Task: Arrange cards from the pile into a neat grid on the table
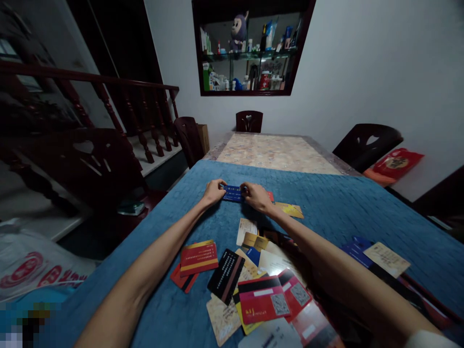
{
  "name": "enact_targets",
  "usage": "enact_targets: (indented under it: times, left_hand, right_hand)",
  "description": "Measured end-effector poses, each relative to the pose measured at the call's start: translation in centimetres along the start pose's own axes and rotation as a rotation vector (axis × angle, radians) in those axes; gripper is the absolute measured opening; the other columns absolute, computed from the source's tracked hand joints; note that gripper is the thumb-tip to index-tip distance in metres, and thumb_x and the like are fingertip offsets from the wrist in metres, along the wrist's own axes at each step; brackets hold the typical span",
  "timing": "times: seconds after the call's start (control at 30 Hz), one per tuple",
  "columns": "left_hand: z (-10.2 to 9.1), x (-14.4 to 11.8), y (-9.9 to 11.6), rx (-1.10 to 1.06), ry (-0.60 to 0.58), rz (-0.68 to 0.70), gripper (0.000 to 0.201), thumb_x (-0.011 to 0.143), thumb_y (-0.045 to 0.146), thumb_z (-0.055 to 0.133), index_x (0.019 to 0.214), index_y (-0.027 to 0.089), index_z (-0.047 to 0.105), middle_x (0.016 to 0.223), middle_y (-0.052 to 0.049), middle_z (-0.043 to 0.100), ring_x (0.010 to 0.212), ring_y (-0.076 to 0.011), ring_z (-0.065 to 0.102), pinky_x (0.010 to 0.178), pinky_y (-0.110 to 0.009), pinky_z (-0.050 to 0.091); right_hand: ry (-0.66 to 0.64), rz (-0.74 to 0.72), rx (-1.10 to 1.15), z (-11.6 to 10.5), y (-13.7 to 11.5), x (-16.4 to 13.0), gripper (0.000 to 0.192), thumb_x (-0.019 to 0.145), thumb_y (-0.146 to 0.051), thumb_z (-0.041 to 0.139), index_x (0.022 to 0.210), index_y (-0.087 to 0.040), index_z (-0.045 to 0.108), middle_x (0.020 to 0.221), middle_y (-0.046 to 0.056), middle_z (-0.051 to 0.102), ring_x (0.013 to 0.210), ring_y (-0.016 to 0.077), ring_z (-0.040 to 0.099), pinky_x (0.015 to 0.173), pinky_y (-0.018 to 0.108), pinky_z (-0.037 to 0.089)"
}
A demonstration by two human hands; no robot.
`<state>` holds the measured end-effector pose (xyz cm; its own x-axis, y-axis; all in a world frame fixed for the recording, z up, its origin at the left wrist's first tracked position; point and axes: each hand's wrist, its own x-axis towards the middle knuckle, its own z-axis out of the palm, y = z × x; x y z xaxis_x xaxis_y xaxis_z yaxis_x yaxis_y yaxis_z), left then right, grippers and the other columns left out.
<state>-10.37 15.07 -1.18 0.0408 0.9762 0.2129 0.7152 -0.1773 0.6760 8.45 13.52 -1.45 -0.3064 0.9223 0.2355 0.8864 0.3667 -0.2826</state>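
A blue cloth [326,203] covers the counter; over a dozen cards [253,285] lie near. Both hands, left hand [213,192] and right hand [256,196], pinch one blue card [232,194] at the far end.

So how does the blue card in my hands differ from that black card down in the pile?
The blue card is pinched at its ends by the left hand and right hand; the black card lies untouched among the loose cards. The blue card sits far out and level across the view; the black card lies nearer and slanted. One is blue, the other black with a stripe. Both are flat cards over the blue cloth.
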Motion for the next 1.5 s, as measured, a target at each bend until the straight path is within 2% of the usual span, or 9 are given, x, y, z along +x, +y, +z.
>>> enact_targets:
  times: [0.23, 0.5, 0.8, 1.2, 1.5]
  left_hand:
    - [0.2, 0.0, -0.3, 0.071, -0.027, -0.009, 0.034, 0.069, 0.008, 0.061, 0.1, 0.012, 0.073, 0.068, -0.001, 0.065, 0.07, -0.0143, 0.06, 0.07, -0.023, 0.046]
    - [0.0, -0.2, 0.2, 0.147, -0.06, -0.016, 0.035, 0.07, 0.01, 0.06, 0.103, 0.01, 0.074, 0.074, -0.004, 0.069, 0.073, -0.0161, 0.063, 0.074, -0.024, 0.048]
    - [-0.6, -0.8, 0.4, 0.21, -0.145, -0.004, 0.03, 0.071, 0.015, 0.062, 0.098, 0.012, 0.075, 0.073, -0.004, 0.07, 0.068, -0.0161, 0.064, 0.069, -0.024, 0.049]
    - [-0.2, -0.9, 0.2, 0.272, -0.171, 0.08, 0.031, 0.074, 0.017, 0.062, 0.102, 0.015, 0.076, 0.083, -0.005, 0.073, 0.081, -0.0188, 0.067, 0.082, -0.026, 0.05]
    - [0.4, -0.8, 0.6, 0.271, -0.17, 0.056, 0.032, 0.073, 0.018, 0.063, 0.102, 0.014, 0.076, 0.083, -0.007, 0.074, 0.079, -0.0197, 0.068, 0.08, -0.027, 0.052]
  right_hand:
    - [-0.026, 0.019, -0.032, 0.2, -0.4, -0.3, 0.037, 0.084, -0.015, 0.05, 0.119, -0.019, 0.063, 0.107, 0.009, 0.072, 0.096, 0.0218, 0.064, 0.074, 0.026, 0.04]
    - [-0.061, 0.022, -0.046, 0.3, -0.5, -0.3, 0.037, 0.084, -0.016, 0.049, 0.118, -0.019, 0.064, 0.107, 0.009, 0.072, 0.097, 0.0221, 0.064, 0.073, 0.026, 0.041]
    - [-0.095, 0.012, -0.026, 0.4, -0.5, -0.3, 0.034, 0.084, -0.018, 0.05, 0.113, -0.019, 0.067, 0.101, 0.008, 0.073, 0.092, 0.0206, 0.066, 0.073, 0.024, 0.042]
    - [-0.127, 0.026, -0.031, 0.7, -0.2, -0.3, 0.035, 0.085, -0.018, 0.051, 0.115, -0.017, 0.068, 0.104, 0.01, 0.074, 0.096, 0.0213, 0.067, 0.079, 0.023, 0.045]
    - [-0.13, 0.042, -0.062, -0.3, 0.1, -0.4, 0.035, 0.086, -0.018, 0.05, 0.114, -0.016, 0.071, 0.102, 0.011, 0.075, 0.095, 0.021, 0.069, 0.077, 0.023, 0.046]
